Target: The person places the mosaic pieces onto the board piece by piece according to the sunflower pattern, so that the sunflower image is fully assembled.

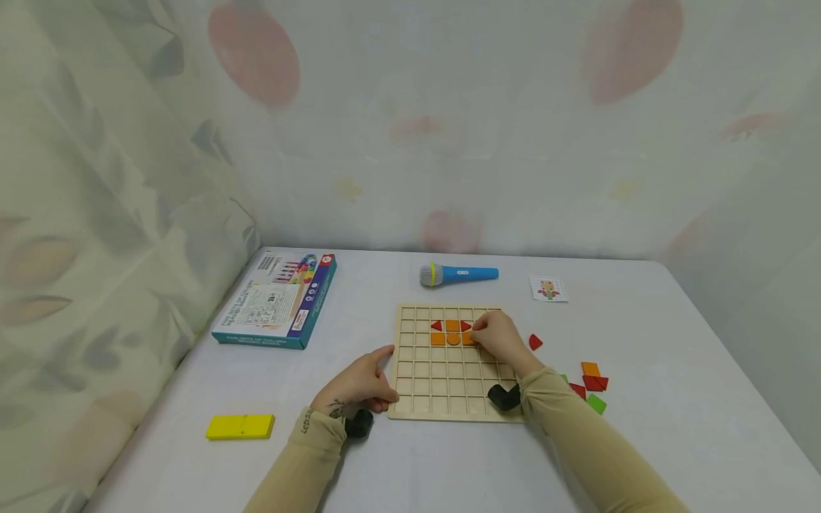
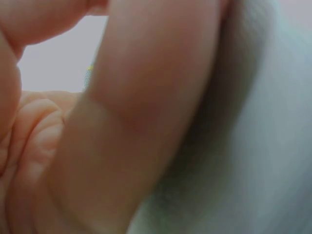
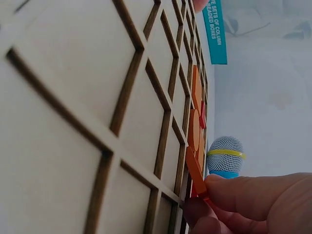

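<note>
A wooden grid board (image 1: 436, 390) lies flat on the table. My right hand (image 1: 503, 340) pinches an orange square tile (image 3: 196, 173) over the board; in the right wrist view the tile stands tilted at its cell. To its left are an orange round tile (image 1: 453, 339) and an orange square (image 1: 437, 339). Above them, another orange square (image 1: 452, 325) sits between two red triangular tiles (image 1: 437, 325). My left hand (image 1: 355, 381) rests at the board's left edge, thumb and fingers spread apart and touching it. Its own fingers fill most of the left wrist view.
Loose red, green and orange tiles (image 1: 595, 383) lie right of the board, partly behind the right sleeve. A blue toy microphone (image 1: 471, 273) and a small pattern card (image 1: 548, 289) lie behind it. A flat box (image 1: 276, 299) and a yellow block (image 1: 240, 427) are at left.
</note>
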{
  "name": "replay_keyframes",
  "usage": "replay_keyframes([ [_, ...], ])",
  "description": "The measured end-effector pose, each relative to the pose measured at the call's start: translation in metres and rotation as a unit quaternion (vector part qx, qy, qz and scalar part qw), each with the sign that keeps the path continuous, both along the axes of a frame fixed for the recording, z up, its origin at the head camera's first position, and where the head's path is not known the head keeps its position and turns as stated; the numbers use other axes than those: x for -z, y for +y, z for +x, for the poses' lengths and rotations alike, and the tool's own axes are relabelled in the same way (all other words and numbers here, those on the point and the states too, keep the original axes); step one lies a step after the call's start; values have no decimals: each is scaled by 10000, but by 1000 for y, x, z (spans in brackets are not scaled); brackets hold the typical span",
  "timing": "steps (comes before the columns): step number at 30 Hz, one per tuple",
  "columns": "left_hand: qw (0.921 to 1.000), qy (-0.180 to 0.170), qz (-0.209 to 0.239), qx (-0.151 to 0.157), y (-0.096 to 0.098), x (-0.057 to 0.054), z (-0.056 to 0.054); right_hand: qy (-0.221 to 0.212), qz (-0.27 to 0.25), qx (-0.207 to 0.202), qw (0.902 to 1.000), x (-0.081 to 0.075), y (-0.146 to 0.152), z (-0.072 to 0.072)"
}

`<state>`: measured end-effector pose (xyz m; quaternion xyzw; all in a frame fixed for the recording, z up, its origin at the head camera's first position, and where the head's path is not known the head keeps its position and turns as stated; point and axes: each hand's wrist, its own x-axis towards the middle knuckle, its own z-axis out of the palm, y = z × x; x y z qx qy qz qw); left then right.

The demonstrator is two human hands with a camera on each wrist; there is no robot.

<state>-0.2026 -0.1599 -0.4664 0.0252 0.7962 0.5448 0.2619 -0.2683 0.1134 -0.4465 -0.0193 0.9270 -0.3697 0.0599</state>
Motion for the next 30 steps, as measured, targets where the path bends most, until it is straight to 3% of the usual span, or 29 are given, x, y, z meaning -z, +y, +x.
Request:
replay_keyframes([
  [13,10000,-3,-7,2,1,-1,1,39,214,6,9998,0,-3,2],
  [17,10000,0,10,15,1,-1,0,137,321,25,9994,-8,2,8],
  [23,9999,96,-4,110,1,-2,0,542,752,91,9957,-30,33,18],
  [30,9999,13,111,50,0,-1,0,695,1267,386,9887,-49,79,35],
])
